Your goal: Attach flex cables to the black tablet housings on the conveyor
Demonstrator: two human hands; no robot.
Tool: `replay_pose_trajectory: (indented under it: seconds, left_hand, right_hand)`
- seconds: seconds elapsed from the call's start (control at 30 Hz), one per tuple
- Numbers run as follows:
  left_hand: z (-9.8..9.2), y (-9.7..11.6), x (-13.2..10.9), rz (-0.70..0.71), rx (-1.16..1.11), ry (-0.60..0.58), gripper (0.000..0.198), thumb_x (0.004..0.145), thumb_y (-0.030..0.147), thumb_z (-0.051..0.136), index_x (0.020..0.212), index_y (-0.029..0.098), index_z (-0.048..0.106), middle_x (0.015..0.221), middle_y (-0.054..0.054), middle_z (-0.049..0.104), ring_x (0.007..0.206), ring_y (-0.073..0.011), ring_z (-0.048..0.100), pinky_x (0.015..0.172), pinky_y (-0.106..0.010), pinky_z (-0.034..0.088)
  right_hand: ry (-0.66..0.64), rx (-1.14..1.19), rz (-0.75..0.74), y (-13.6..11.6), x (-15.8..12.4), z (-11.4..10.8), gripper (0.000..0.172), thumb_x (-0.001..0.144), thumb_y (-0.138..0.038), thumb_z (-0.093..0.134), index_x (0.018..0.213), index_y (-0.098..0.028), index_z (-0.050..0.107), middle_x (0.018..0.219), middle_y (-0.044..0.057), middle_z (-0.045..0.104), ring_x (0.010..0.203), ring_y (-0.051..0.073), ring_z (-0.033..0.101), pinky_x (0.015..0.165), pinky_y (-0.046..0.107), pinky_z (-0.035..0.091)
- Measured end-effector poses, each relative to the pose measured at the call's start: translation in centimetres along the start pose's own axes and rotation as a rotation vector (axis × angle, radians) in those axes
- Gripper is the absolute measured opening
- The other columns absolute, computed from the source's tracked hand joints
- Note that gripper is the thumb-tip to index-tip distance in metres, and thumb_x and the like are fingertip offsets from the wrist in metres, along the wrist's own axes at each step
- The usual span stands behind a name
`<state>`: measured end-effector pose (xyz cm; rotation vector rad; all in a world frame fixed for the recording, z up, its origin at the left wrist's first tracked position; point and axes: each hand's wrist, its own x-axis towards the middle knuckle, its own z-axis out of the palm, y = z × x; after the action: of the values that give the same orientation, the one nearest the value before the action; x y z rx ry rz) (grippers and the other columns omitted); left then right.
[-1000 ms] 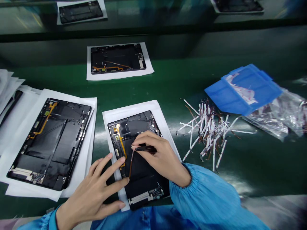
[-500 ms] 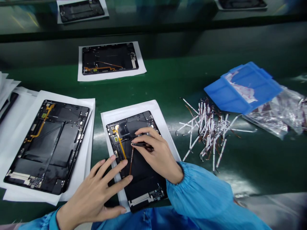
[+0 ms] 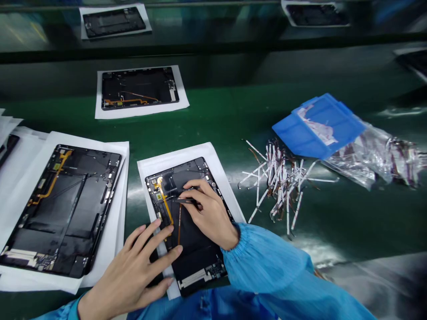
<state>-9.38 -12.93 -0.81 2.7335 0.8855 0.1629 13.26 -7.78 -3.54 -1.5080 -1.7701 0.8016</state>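
At left, on white paper (image 3: 20, 189), a black rectangular tablet housing (image 3: 75, 200). Next, a bare left hand (image 3: 142, 260), released, with spread fingers over a second black tablet housing (image 3: 196, 251) at centre. On it, a thin brown strip (image 3: 179, 226) and, near its upper end, a right hand (image 3: 211, 211) pinching a slim dark tool (image 3: 189, 201). At right, a heap of white-and-brown strips (image 3: 279, 175) beside a blue plastic tray (image 3: 345, 125).

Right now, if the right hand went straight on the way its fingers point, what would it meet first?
The right hand would likely first meet the orange ribbon cable in the tablet shell below, though it might pass over, since depth is unclear.
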Motion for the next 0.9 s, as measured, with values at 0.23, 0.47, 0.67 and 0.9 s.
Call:
replay_pose_trajectory:
  seconds: [0.23,0.47,0.67,0.9]
  left_hand:
    - [0.33,0.34,-0.16,-0.024,-0.031,0.015,0.045,0.092,0.035,0.059,0.137,0.030,0.057,0.149,-0.008,0.046,0.145,-0.0349,0.027,0.112,-0.048,0.025]
    - [0.61,0.38,-0.21,-0.036,-0.080,0.017,0.043,0.094,0.030,0.056,0.137,0.030,0.057,0.150,-0.005,0.046,0.147,-0.0318,0.023,0.115,-0.045,0.019]
    - [0.40,0.21,-0.04,-0.018,-0.071,0.021,0.043,0.093,0.028,0.055,0.136,0.029,0.058,0.148,-0.008,0.046,0.147,-0.0324,0.023,0.115,-0.046,0.018]
    - [0.29,0.25,0.04,-0.012,-0.065,0.037,0.041,0.093,0.028,0.056,0.133,0.028,0.060,0.144,-0.010,0.048,0.144,-0.0334,0.026,0.114,-0.046,0.019]
  right_hand:
    - [0.003,-0.018,-0.005,0.16,-0.06,0.23,0.017,0.087,-0.008,0.059,0.090,-0.021,0.070,0.111,0.006,0.064,0.083,0.016,0.066,0.057,0.026,0.052]
    - [0.021,0.017,-0.022,0.16,-0.07,0.21,0.016,0.088,-0.008,0.059,0.089,-0.020,0.069,0.110,0.006,0.064,0.085,0.016,0.067,0.061,0.025,0.053]
    - [0.019,0.003,-0.030,0.18,-0.08,0.24,0.016,0.088,-0.008,0.059,0.090,-0.020,0.069,0.110,0.006,0.064,0.079,0.015,0.065,0.060,0.026,0.053]
    - [0.025,-0.015,-0.057,0.23,-0.13,0.30,0.017,0.088,-0.007,0.058,0.091,-0.020,0.069,0.109,0.006,0.064,0.079,0.015,0.066,0.059,0.026,0.053]
